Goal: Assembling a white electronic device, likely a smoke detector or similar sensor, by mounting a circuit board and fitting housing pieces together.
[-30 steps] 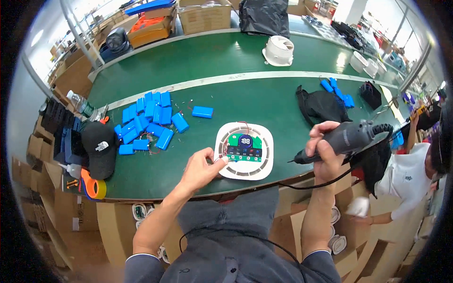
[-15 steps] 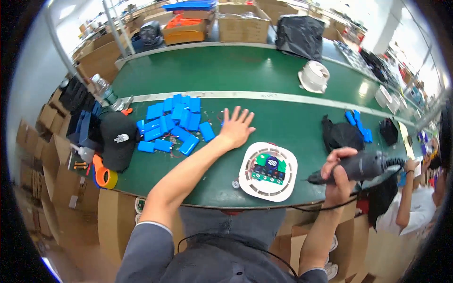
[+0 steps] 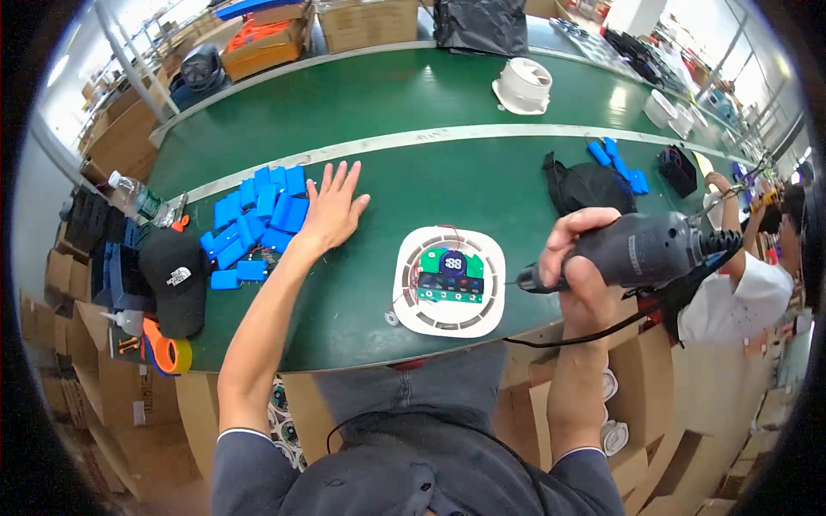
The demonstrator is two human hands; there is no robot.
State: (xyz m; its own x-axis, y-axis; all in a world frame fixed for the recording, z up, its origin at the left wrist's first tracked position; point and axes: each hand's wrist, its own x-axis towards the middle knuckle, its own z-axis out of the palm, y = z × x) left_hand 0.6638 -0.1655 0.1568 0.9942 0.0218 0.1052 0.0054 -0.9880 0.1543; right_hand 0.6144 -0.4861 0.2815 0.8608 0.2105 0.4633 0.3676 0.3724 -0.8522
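My right hand [image 3: 585, 262] grips a black electric screwdriver [image 3: 641, 249] from below and around its body. Its thin bit points left, close to the right edge of a white rounded-square housing [image 3: 411, 314] in the picture; I cannot tell whether they touch. Inside the housing lies a green circuit board [image 3: 439, 295] with a dark round display and a red wire. Beyond it to the left, my left hand [image 3: 334, 211] is open, fingers spread, at the right side of a heap of blue wrapped battery packs [image 3: 267, 206]. My forearm hides part of the heap.
A black cap [image 3: 176, 279], a water bottle [image 3: 142, 202] and a yellow tape roll [image 3: 176, 354] are at left. A small round metal piece [image 3: 392, 317] sits beside the housing. At right are a black pouch [image 3: 589, 185], more blue packs [image 3: 637, 181] and another person's arm [image 3: 727, 211].
The view has shifted, moving the table left and up in the picture. My left hand has moved left towards the battery heap. The screwdriver looks larger, its bit nearer the housing's edge.
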